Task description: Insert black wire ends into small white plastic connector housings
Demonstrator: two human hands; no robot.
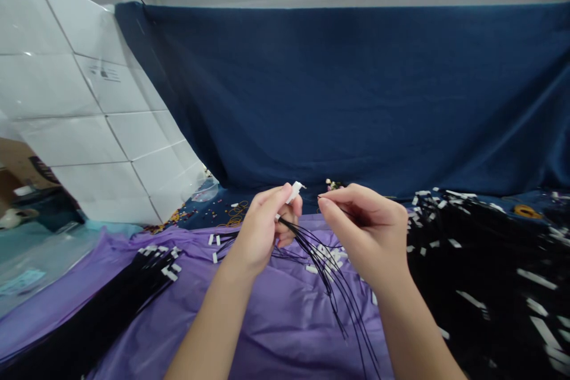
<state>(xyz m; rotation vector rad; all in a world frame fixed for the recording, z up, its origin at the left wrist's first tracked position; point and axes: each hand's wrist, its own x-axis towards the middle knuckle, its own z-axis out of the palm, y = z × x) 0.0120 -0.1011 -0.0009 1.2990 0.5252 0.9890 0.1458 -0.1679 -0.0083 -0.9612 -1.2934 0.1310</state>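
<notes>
My left hand [262,228] is closed, pinching a small white connector [294,191] between thumb and forefinger, with a bunch of thin black wires [325,267] trailing down from its palm over the purple cloth [276,320]. My right hand [360,231] is closed in a pinch on the tip of a single black wire [321,196], held just right of the connector and a little apart from it. Both hands hover above the cloth at the middle of the view.
A bundle of black wires with white tags [120,297] lies at the left on the cloth. A large heap of black wires with white connectors [490,267] fills the right. Loose white connectors [327,255] lie below the hands. Rubber bands [238,211] and a blue curtain [356,95] are behind.
</notes>
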